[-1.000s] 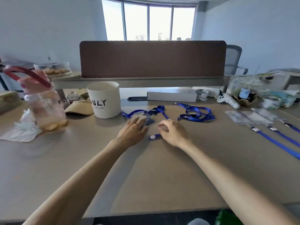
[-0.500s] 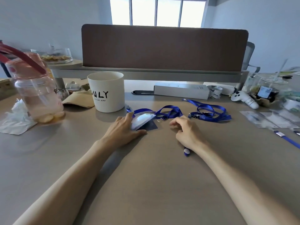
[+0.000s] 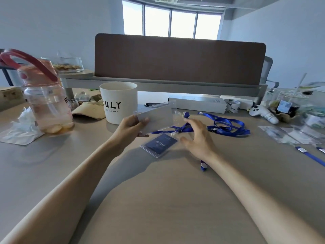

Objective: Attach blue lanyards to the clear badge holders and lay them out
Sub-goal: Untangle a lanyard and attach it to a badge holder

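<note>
Clear plastic badge holder [image 3: 156, 118] is being pinched by the left grip [image 3: 130, 131] for clipping; the empty right grip [image 3: 200, 138] is hovering over a blue fabric lanyard [image 3: 183, 128].

Single head-worn view, wide-angle, looking forward and slightly down across the bench [image 3: 158, 199]. Forearms enter from the two bottom corners. Left hand [image 3: 129, 128] and right hand [image 3: 198, 138] are mid-frame, close to the lens. Camera faces the brown divider panel [image 3: 179, 59] at the bench's far side, with the window [image 3: 170, 23] above it. Straight lines bow toward the frame edges.
</note>
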The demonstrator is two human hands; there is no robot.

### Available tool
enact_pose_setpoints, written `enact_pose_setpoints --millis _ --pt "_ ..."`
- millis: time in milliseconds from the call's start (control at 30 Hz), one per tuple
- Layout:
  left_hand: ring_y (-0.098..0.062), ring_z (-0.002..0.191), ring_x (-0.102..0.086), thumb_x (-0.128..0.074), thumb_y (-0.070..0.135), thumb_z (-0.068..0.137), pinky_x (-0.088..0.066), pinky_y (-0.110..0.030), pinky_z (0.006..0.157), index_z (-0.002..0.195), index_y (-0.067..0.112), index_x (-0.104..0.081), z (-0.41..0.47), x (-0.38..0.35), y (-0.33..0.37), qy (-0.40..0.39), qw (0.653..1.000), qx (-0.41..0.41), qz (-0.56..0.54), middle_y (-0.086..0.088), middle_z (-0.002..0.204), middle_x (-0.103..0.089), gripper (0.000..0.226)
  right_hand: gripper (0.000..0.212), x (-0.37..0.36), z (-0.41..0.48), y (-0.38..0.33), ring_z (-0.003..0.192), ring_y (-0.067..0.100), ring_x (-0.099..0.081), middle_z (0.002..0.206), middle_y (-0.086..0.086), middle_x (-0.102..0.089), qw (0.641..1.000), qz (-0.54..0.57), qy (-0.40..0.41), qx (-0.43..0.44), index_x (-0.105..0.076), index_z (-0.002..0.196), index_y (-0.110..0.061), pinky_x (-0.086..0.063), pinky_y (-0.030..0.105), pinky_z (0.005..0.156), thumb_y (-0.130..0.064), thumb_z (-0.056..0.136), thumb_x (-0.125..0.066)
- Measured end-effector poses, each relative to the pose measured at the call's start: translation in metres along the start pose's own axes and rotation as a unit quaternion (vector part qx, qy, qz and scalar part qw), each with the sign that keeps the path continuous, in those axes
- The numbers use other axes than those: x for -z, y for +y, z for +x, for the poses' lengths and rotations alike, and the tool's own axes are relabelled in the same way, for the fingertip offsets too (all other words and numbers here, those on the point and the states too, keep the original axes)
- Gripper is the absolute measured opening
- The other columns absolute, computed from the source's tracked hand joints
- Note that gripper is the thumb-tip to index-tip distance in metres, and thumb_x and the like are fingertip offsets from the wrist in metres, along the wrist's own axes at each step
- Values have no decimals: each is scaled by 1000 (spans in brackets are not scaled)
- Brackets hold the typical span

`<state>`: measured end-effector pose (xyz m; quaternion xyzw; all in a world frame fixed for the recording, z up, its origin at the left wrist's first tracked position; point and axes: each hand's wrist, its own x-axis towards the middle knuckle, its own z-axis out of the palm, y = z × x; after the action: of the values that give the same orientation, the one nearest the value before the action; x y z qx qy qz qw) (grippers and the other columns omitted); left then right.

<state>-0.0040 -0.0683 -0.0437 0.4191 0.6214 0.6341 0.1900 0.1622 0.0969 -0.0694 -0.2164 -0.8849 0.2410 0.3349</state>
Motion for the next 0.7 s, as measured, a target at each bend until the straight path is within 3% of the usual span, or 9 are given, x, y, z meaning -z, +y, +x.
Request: enact_pose_setpoints --millis 100,167,233,333,400,500,567,633,700 --pt "-18 90 -65 -53 21 94 -56 -35 81 109 17 -63 -1 -3 -2 -11 998 22 -58 -4 104 -69 19 77 1 6 -12 127 11 -43 137 -4 -51 994 93 1 -54 -38 146 -19 -35 26 102 -39 81 -75" --pt "-21 89 -65 -55 21 93 -57 -33 76 109 17 -63 0 -2 -5 -8 998 23 -62 -5 101 -69 18 79 4 12 -19 120 7 -50 132 -9 -56 978 187 7 -92 -34 147 -26 -41 27 99 -39 81 -75" --pt "-22 86 -67 -56 19 92 -57 -32 72 110 20 -59 0 -1 -5 -8 998 21 -55 -7 98 -69 18 64 7 16 -22 112 5 -53 121 -11 -59 977 196 12 -82 -42 142 -31 -43 21 91 -33 85 -71" --pt "-21 82 -66 -57 17 92 -56 -32 71 112 21 -54 -1 0 -6 -4 998 29 -49 -8 94 -67 20 19 4 14 -18 106 7 -59 105 -14 -64 983 172 -15 -69 -68 109 -31 -46 20 88 -28 89 -66" --pt "-22 83 -66 -57 18 92 -57 -31 70 115 17 -52 -1 1 -7 -4 998 36 -53 -10 98 -67 23 9 3 11 -17 97 3 -61 99 -13 -68 977 192 -59 -71 -70 98 -28 -46 17 83 -27 92 -64" --pt "-18 87 -66 -55 15 94 -57 -30 72 121 11 -51 1 2 -7 -5 997 46 -69 -9 102 -64 28 23 10 13 -19 103 -4 -60 111 -11 -67 965 245 -76 -50 -66 114 -26 -45 12 86 -23 92 -64" --pt "-16 87 -65 -55 12 94 -56 -29 74 118 14 -54 2 1 -7 0 993 65 -98 -6 100 -63 24 25 14 15 -21 108 1 -60 114 -10 -68 957 269 -96 -43 -66 117 -27 -45 17 92 -23 93 -63" --pt "-16 83 -65 -55 9 93 -55 -28 69 111 16 -57 3 0 -5 4 990 75 -118 -3 95 -63 20 15 13 12 -21 84 8 -61 93 -2 -69 956 266 -114 -41 -71 103 -15 -45 22 79 -24 93 -64" --pt "-16 79 -64 -54 7 92 -55 -25 61 108 16 -58 3 0 -4 10 990 77 -121 -2 90 -64 19 23 14 10 -23 68 12 -50 74 9 -59 958 262 -109 -32 -68 90 -2 -40 23 65 -25 91 -67"
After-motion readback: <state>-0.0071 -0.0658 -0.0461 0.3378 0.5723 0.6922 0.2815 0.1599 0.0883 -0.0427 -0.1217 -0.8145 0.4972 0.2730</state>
